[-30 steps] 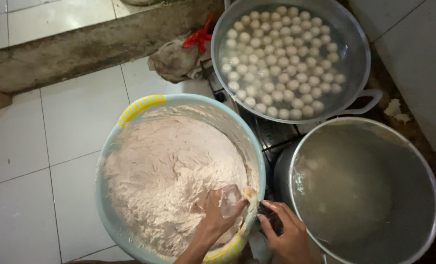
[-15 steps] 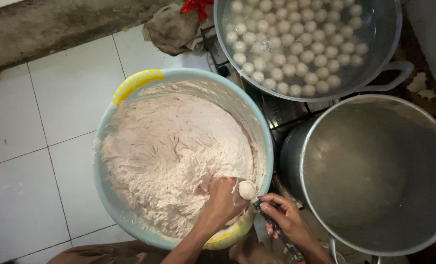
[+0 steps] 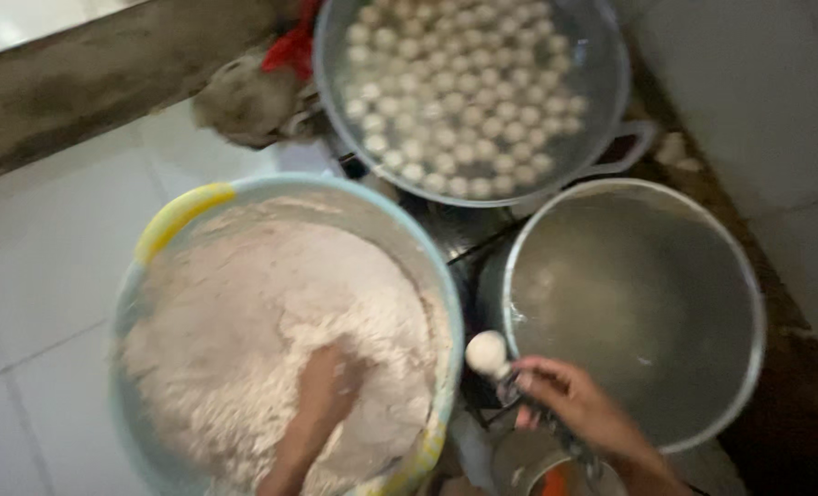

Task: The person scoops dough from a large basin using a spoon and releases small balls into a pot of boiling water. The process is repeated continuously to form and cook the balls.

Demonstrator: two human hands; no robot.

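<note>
Pressing left hand into dough, fingers buried, grip unclear; right hand gripping blurred spoon

The left hand's fingertips seem buried in the paste, and motion blur smears the right hand's tool.

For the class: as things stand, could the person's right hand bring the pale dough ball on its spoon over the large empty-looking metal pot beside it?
Probably yes. The right hand holds the pale dough ball right at the rim of the large metal pot, and nothing lies between them.
</note>
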